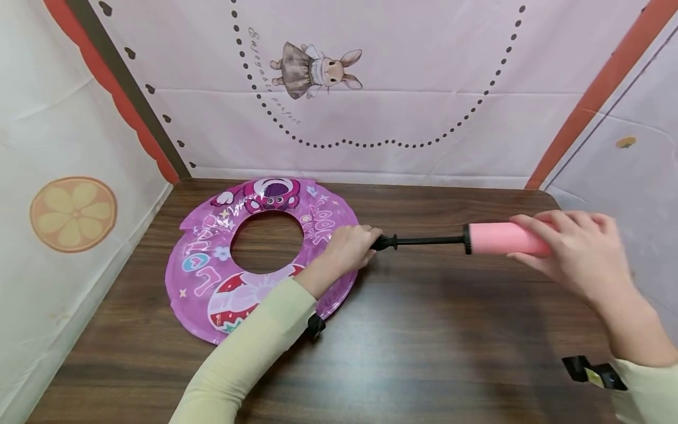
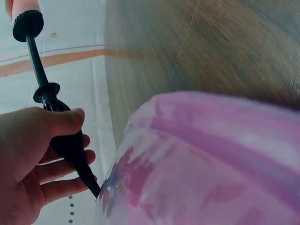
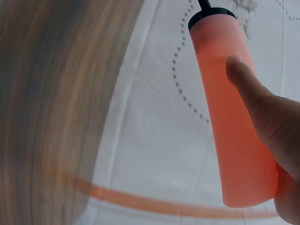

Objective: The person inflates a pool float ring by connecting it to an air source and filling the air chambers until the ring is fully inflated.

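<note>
A pink and black hand pump lies level above the table, its black rod drawn out of the pink barrel. My right hand grips the barrel; in the right wrist view the thumb lies along its side. My left hand holds the black nozzle end, with thumb and fingers around it. The nozzle's tapered tip reaches the purple swim ring, partly filled and wrinkled at its left edge. Whether the tip sits in a valve is hidden. My left forearm crosses over the ring.
The dark wood table carries the ring on its left half. Printed cloth with a rabbit figure hangs behind the table, and more cloth stands at both sides. Black straps are on the wrists.
</note>
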A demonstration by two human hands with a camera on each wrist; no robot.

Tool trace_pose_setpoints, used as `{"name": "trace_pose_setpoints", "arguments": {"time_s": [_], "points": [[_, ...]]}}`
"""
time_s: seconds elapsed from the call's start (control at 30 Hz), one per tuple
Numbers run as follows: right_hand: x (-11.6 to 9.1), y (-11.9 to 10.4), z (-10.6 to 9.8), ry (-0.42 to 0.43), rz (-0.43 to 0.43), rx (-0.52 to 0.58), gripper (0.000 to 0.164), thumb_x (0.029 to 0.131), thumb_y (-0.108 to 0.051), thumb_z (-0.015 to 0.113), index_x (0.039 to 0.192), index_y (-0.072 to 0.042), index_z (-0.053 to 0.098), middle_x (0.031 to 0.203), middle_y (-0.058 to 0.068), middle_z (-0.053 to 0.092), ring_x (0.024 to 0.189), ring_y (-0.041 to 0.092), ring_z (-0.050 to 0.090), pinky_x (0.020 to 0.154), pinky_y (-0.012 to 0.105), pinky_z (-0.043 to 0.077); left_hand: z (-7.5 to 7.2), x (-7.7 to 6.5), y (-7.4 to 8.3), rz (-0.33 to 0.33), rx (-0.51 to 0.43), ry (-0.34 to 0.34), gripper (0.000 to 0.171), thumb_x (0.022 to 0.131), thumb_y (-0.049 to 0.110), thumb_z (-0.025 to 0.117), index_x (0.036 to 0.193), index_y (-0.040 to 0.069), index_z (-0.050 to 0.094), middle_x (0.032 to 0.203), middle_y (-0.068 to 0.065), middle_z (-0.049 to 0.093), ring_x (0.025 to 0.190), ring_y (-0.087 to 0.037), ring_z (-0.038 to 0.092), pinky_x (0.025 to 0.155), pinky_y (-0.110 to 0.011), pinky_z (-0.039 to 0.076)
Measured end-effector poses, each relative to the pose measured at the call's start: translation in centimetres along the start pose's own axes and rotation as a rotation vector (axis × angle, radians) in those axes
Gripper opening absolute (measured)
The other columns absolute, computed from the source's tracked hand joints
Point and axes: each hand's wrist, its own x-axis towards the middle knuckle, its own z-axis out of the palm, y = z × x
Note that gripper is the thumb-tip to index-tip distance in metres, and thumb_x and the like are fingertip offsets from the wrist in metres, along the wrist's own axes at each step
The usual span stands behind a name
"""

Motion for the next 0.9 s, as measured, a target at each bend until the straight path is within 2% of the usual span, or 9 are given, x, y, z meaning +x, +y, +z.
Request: {"name": "trace_pose_setpoints", "arguments": {"time_s": [0.17, 0.37, 0.47, 0.53, 0.7, 0.83, 0.9], "points": [[1.4, -3.3, 2.9, 0.013, -0.027, 0.050, 0.069, 0.085, -0.071, 0.029, 0.106, -0.015, 0.065, 0.085, 0.014, 0.062, 0.076, 0.039, 0.054, 0.069, 0.056, 0.034, -0.1, 0.1, 0.4, 0.021, 0.005, 0.005, 0.025, 0.081, 0.024, 0.068, 0.101, 0.013, 0.061, 0.089, -0.003, 0.066, 0.074, -0.021, 0.064, 0.056, -0.033, 0.052], [2.7, -6.5, 5.2, 0.006, -0.037, 0.042, 0.053, 0.076, -0.057, 0.056, 0.107, -0.016, 0.065, 0.087, 0.013, 0.060, 0.077, 0.037, 0.053, 0.073, 0.057, 0.035, 0.0, -0.1, 0.5, 0.005, 0.020, 0.007, 0.021, 0.078, 0.021, 0.070, 0.096, 0.012, 0.062, 0.086, -0.003, 0.065, 0.070, -0.020, 0.063, 0.053, -0.032, 0.052], [2.9, -7.0, 5.5, -0.008, -0.048, 0.034, 0.051, 0.071, -0.053, 0.062, 0.108, -0.017, 0.064, 0.087, 0.012, 0.060, 0.078, 0.036, 0.054, 0.074, 0.056, 0.036, -0.1, -0.2, 0.6, 0.007, 0.008, -0.002, 0.021, 0.079, 0.022, 0.070, 0.096, 0.012, 0.062, 0.086, -0.003, 0.065, 0.071, -0.020, 0.063, 0.054, -0.032, 0.052], [3.0, -6.8, 5.3, -0.010, -0.051, 0.031, 0.051, 0.075, -0.055, 0.058, 0.108, -0.017, 0.064, 0.088, 0.012, 0.062, 0.078, 0.036, 0.055, 0.074, 0.055, 0.036, -0.2, -0.1, 0.6, 0.005, -0.001, -0.008, 0.022, 0.079, 0.023, 0.070, 0.097, 0.012, 0.063, 0.087, -0.003, 0.065, 0.073, -0.020, 0.064, 0.055, -0.032, 0.052], [2.4, -5.1, 3.9, 0.031, -0.044, 0.060, 0.062, 0.085, -0.067, 0.036, 0.106, -0.017, 0.066, 0.086, 0.011, 0.063, 0.077, 0.036, 0.056, 0.071, 0.053, 0.037, -0.7, -0.1, 0.6, -0.015, -0.007, -0.014, 0.029, 0.080, 0.026, 0.071, 0.106, 0.015, 0.062, 0.090, -0.003, 0.066, 0.076, -0.021, 0.065, 0.057, -0.033, 0.053], [1.3, -2.8, 2.3, 0.030, -0.029, 0.076, 0.068, 0.084, -0.071, 0.032, 0.105, -0.016, 0.066, 0.083, 0.013, 0.063, 0.076, 0.037, 0.056, 0.067, 0.053, 0.035, -0.6, -0.3, 0.4, -0.014, -0.004, -0.005, 0.030, 0.080, 0.026, 0.071, 0.107, 0.016, 0.062, 0.091, -0.003, 0.066, 0.074, -0.022, 0.065, 0.056, -0.033, 0.052], [0.5, -1.5, 1.1, -0.010, 0.010, 0.057, 0.073, 0.082, -0.075, 0.028, 0.105, -0.016, 0.066, 0.083, 0.014, 0.062, 0.076, 0.038, 0.055, 0.067, 0.053, 0.034, -0.5, -0.4, 0.2, -0.007, 0.009, 0.004, 0.029, 0.080, 0.025, 0.070, 0.107, 0.015, 0.062, 0.090, -0.003, 0.066, 0.072, -0.022, 0.065, 0.055, -0.032, 0.052]]}}
